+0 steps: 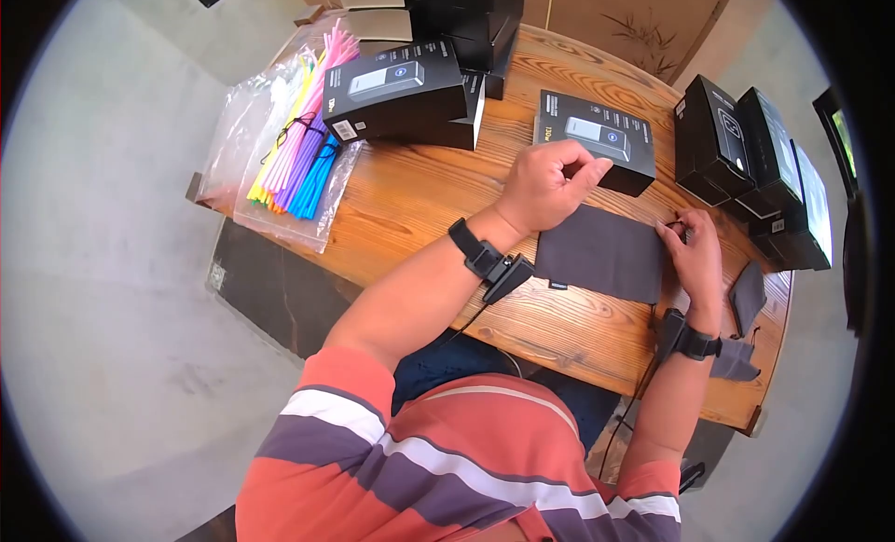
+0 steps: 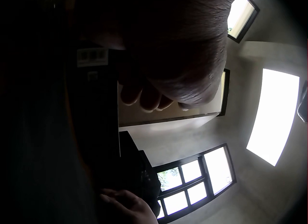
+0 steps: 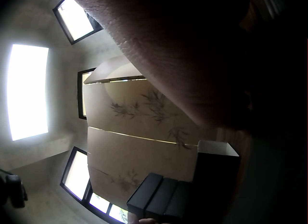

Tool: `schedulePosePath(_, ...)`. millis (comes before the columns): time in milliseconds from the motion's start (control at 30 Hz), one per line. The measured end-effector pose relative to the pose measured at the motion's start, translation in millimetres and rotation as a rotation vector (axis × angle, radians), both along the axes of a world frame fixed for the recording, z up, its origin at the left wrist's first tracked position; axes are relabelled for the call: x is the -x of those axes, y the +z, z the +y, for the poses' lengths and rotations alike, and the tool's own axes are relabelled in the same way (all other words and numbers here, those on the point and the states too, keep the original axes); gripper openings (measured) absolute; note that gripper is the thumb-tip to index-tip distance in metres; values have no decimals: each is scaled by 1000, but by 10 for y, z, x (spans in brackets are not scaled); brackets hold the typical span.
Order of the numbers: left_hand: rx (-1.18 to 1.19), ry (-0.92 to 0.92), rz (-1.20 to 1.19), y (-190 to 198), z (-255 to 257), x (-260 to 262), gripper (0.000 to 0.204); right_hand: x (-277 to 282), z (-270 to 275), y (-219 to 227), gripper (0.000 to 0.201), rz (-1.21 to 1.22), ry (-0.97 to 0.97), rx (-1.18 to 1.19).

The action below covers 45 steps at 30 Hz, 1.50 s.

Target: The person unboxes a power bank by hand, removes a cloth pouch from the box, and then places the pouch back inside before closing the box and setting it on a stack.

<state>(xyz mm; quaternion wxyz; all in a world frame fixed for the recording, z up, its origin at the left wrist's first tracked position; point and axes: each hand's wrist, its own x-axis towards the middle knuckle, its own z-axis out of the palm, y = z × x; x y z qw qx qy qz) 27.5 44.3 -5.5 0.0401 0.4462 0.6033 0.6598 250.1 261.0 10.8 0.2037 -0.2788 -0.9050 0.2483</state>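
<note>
A flat dark grey cloth pouch (image 1: 601, 253) lies on the wooden table in front of the person, a small black tag at its near edge. Raised over the pouch's far left part is my left hand (image 1: 550, 183), its fingers curled and its thumb tip close to the index finger; nothing shows between them. My right hand (image 1: 695, 253) is at the pouch's right end, thumb and fingers pinching its upper right corner, where a bit of dark cord shows. Just beyond the pouch lies a black printed box (image 1: 634, 178), partly covered by the left hand.
Stacked black boxes (image 1: 396, 85) stand at the back left. More black boxes (image 1: 713, 150) line the right edge. Colourful sticks (image 1: 303, 150) lie on a clear plastic bag (image 1: 233, 141) at the left. Other grey pouches (image 1: 746, 300) lie beside the right wrist.
</note>
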Motion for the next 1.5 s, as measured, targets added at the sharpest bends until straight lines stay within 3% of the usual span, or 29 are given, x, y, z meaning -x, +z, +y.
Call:
schedulePosePath(233, 31, -6, -12, 7, -11, -16, 25, -11, 26, -36, 33, 37, 50, -37)
schedulePosePath(400, 74, 10, -13, 30, -27, -50, 21, -31, -3, 80, 30, -106, 63, -85)
schedulePosePath(500, 89, -73, -94, -160, -4, -10, 22, -129, 91, -51, 29, -103, 44, -107)
schedulePosePath(567, 139, -49, -180, -53, -33, -13, 22, -116, 139, -187, 28, -58, 25, -136)
schedulePosePath(600, 103, -85, -256, -215, -31, 93, 22, -103, 80, -78, 27, -105, 1, -110)
schedulePosePath(1000, 33, -161, -173, -150, -30, 111, 21, -94, 45, -96, 22, -44, -14, -46)
schedulePosePath(1067, 124, -198, -243, -116, -94, 132, 21, -93, 37, -87, 23, -23, -17, -18)
schedulePosePath(1133, 289, -474, -235, 10, -114, 70, 19, -99, 68, -71, 24, -31, 3, -32)
schedulePosePath(1200, 452, -569, -286, 127, -115, -48, 22, -86, 52, -77, 24, -29, 40, -37)
schedulePosePath(1300, 607, -607, -332, 243, -96, -186, 26, -85, 31, -83, 25, 10, 8, -85)
schedulePosePath(1367, 833, -640, -125, 275, -67, -182, 29, -79, 41, -80, 26, -8, 9, -92)
schedulePosePath(1500, 849, -639, -171, 269, -75, -177, 30, -76, 39, -87, 27, -20, 4, -66)
